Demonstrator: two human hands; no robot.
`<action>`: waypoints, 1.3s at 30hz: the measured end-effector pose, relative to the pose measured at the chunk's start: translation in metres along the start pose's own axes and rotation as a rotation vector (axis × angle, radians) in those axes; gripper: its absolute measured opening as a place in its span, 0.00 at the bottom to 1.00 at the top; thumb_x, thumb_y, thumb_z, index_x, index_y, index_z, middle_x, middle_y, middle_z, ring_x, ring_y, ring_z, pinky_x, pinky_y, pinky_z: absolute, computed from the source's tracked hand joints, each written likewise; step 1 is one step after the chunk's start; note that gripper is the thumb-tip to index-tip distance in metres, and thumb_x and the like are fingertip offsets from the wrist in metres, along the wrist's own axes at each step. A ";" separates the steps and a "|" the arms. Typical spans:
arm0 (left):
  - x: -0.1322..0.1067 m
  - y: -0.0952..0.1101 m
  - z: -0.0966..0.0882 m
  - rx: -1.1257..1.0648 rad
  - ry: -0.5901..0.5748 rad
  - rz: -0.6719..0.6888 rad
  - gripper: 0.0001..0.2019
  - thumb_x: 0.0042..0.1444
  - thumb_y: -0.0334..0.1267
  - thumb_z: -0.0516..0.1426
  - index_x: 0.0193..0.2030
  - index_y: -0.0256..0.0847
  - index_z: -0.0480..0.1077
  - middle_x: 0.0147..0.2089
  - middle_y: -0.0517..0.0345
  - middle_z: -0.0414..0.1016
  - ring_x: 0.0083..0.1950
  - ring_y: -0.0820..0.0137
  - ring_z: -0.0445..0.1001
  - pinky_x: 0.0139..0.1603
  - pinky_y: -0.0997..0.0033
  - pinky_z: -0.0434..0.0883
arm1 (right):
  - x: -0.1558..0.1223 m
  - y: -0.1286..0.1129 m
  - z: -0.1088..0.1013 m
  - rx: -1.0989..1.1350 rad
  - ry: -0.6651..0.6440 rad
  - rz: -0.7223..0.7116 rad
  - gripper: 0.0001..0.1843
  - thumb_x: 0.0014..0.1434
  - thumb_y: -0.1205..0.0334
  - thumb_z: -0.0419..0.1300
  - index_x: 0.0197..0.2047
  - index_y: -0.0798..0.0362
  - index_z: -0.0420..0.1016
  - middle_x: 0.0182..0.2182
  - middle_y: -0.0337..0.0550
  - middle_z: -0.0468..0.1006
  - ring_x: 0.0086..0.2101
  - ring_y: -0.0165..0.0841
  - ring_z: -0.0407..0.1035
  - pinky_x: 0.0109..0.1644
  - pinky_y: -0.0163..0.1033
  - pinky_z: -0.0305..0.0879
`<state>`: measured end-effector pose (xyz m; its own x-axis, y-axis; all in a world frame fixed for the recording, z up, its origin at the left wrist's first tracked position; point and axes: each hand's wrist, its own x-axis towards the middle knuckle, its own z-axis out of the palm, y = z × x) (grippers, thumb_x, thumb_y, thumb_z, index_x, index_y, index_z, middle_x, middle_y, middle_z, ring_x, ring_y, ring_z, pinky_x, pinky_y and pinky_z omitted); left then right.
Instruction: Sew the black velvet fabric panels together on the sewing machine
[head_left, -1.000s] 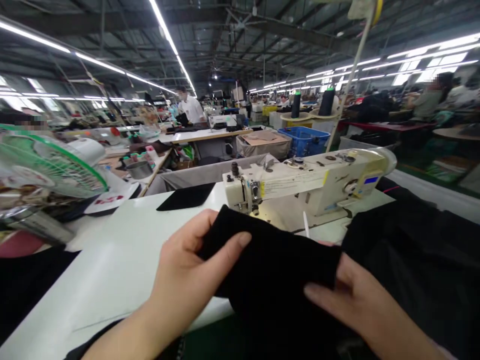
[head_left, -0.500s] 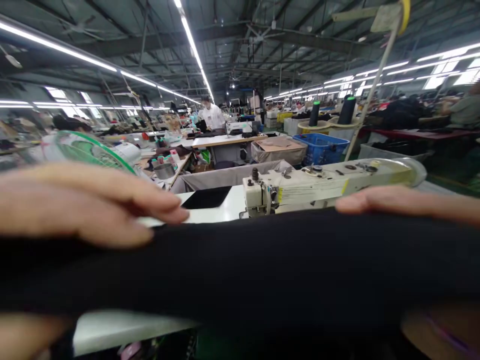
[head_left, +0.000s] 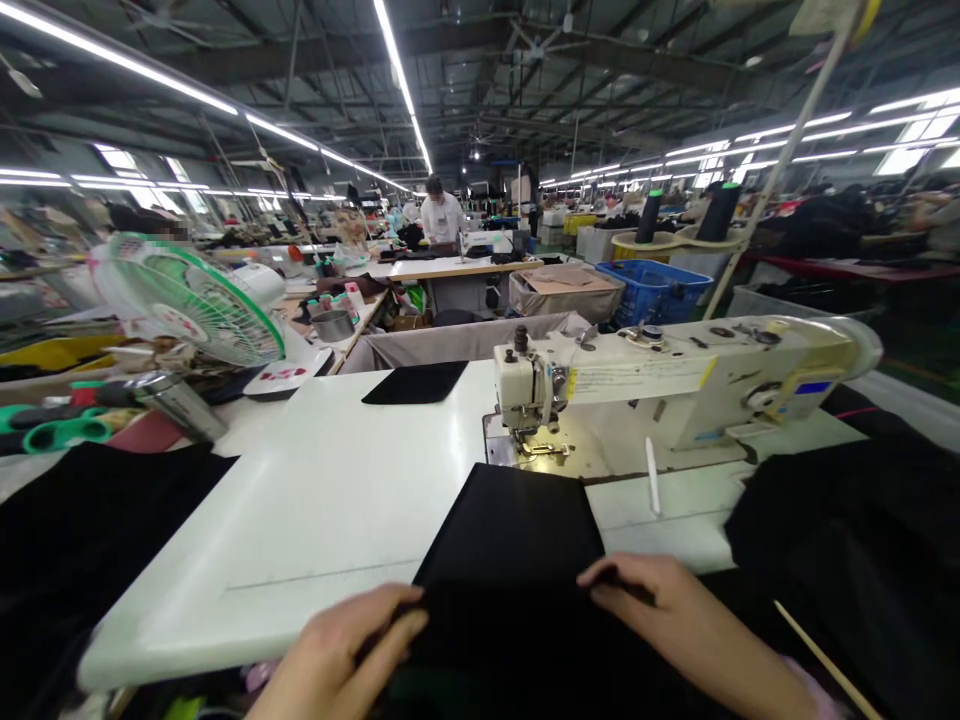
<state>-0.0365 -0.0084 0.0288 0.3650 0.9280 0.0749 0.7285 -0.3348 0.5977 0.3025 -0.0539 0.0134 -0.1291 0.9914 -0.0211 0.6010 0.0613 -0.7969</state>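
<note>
A black fabric panel [head_left: 517, 530] lies on the front of the white sewing table [head_left: 315, 500], its far edge just short of the needle area of the sewing machine [head_left: 532, 390]. My left hand [head_left: 367, 640] pinches the panel's left edge between thumb and fingers. On the opposite edge, my right hand [head_left: 645, 595] grips the cloth the same way. The panel's near part drops towards me and blends into dark shadow. Left of the machine, a smaller black fabric piece [head_left: 416, 382] rests flat on the table.
A white pen-like stick [head_left: 652, 478] lies right of the panel. Dark cloth [head_left: 847, 520] is heaped at the right, and more black fabric [head_left: 97, 540] hangs at the left. A green-rimmed fan [head_left: 202, 300] and a metal can [head_left: 180, 405] stand at the left.
Both hands have lowered from close before the camera, bringing the black fabric panel down onto the table before the machine. The hands are now nearer each other, and the tabletop shows.
</note>
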 end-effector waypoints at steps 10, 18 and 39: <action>0.166 0.009 0.057 0.193 -0.092 0.020 0.06 0.51 0.33 0.62 0.30 0.42 0.67 0.41 0.51 0.74 0.42 0.61 0.74 0.46 0.64 0.70 | 0.070 0.050 0.034 -0.340 0.535 0.117 0.03 0.58 0.64 0.58 0.32 0.50 0.71 0.43 0.54 0.74 0.45 0.50 0.70 0.50 0.54 0.67; 0.140 0.014 0.068 -0.015 -0.011 0.030 0.10 0.49 0.23 0.51 0.34 0.43 0.64 0.39 0.55 0.72 0.44 0.65 0.73 0.47 0.65 0.71 | 0.077 0.066 0.029 -0.087 0.545 0.089 0.04 0.51 0.61 0.60 0.27 0.48 0.69 0.42 0.49 0.76 0.47 0.47 0.71 0.57 0.53 0.64; 0.063 0.022 0.023 -0.896 0.210 -0.055 0.13 0.62 0.48 0.59 0.45 0.47 0.83 0.56 0.53 0.78 0.58 0.57 0.73 0.65 0.61 0.63 | 0.047 0.030 0.034 0.430 0.779 0.246 0.29 0.42 0.33 0.68 0.35 0.51 0.83 0.47 0.47 0.83 0.51 0.50 0.73 0.60 0.47 0.66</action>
<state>0.0158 0.0386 0.0286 0.1665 0.9788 0.1189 -0.0115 -0.1186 0.9929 0.2878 -0.0089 -0.0319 0.6245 0.7780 0.0683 0.1759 -0.0549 -0.9829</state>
